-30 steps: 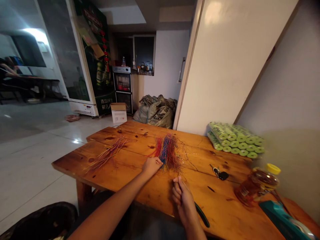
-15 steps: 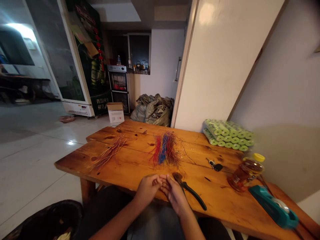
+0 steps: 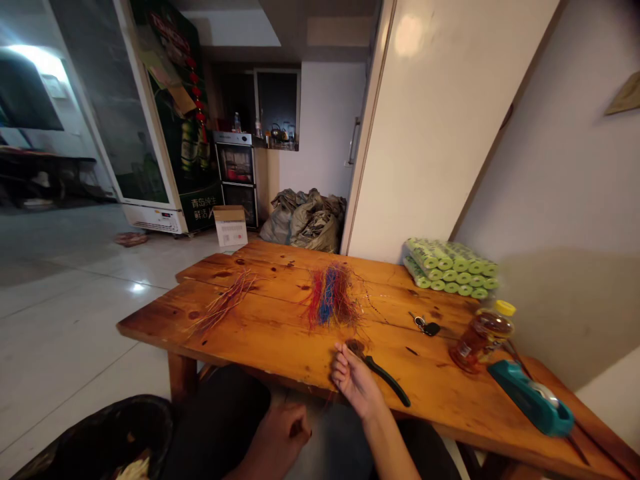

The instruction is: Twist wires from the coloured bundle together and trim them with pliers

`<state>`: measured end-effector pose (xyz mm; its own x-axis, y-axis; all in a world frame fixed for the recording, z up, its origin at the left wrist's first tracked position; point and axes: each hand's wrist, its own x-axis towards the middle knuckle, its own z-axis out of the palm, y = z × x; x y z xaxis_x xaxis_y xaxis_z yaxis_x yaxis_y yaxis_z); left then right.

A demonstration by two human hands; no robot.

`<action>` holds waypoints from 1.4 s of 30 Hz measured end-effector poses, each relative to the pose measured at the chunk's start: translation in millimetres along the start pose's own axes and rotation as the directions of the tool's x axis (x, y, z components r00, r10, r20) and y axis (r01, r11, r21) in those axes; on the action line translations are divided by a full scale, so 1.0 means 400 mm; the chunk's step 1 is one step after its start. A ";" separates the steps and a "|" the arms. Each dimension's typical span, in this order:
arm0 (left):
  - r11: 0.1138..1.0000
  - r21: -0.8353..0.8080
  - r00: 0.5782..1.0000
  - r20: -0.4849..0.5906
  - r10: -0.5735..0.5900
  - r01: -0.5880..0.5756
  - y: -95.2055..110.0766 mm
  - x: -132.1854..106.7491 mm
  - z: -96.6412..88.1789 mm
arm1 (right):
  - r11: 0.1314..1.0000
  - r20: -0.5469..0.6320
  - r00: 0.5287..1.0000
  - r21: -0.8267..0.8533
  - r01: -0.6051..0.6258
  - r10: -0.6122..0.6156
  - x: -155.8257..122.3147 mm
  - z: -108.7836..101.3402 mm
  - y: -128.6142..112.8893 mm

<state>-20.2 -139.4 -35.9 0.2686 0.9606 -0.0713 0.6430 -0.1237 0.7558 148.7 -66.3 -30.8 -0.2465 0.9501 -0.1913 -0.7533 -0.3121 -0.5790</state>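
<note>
Over the table's front edge, my right hand [image 3: 353,381] is closed in a pinch, fingers curled in; whatever it grips is too fine to make out. My left hand [image 3: 283,433] hangs lower, in front of the table near my lap, with its fingers curled together and their contents unclear. Just right of my right hand lie pliers with dark green handles [image 3: 387,381], their head partly behind the hand. Farther in sits a bundle of thin red, blue and yellow wires [image 3: 327,297]. To the left, a looser bunch of reddish and yellow wires [image 3: 227,303] lies slantwise.
On the table's right are keys [image 3: 426,326], a yellow-capped bottle [image 3: 480,337], a teal tape dispenser [image 3: 530,398] and a pack of green-and-white rolls [image 3: 453,267]. A black bin [image 3: 160,427] stands at lower left. The wooden table [image 3: 270,320] has its edge before me.
My hands were together at the table edge and are now apart. The left has dropped toward my lap; the right stays near the pliers, its fingers more curled. The view has shifted slightly.
</note>
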 end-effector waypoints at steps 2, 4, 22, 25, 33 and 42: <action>1.000 0.028 1.000 0.012 0.001 -0.002 -0.015 -0.009 0.002 | 1.000 0.012 1.000 -0.015 0.018 -0.018 0.002 0.004 0.002; 0.999 0.049 1.000 0.025 0.009 -0.010 -0.031 -0.019 0.006 | 0.999 0.019 0.999 -0.021 0.039 -0.038 0.001 0.007 0.002; 0.986 -0.166 0.990 -0.135 -0.044 0.021 -0.051 -0.015 0.030 | 0.986 0.086 0.986 -0.070 0.149 -0.143 -0.032 0.020 -0.037; 0.939 -0.340 0.959 -0.278 -0.049 -0.051 -0.034 0.002 -0.007 | 0.976 0.123 0.988 -0.185 0.115 -0.093 -0.036 0.028 -0.029; 0.746 -0.574 0.922 -0.360 0.141 -0.338 0.009 0.141 -0.021 | 0.792 0.163 0.985 -0.607 0.059 0.052 -0.007 0.018 0.038; 0.554 -0.826 0.951 -0.246 -0.189 -0.103 -0.025 0.168 -0.008 | 0.417 0.184 0.982 -0.897 0.147 0.049 0.000 0.014 0.060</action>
<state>-10.7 -72.9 -46.1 -0.0424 0.9978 -0.0507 -0.2638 0.0378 0.9638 127.2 -73.9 -40.2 -0.3909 0.9177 -0.0704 0.1964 0.0085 -0.9805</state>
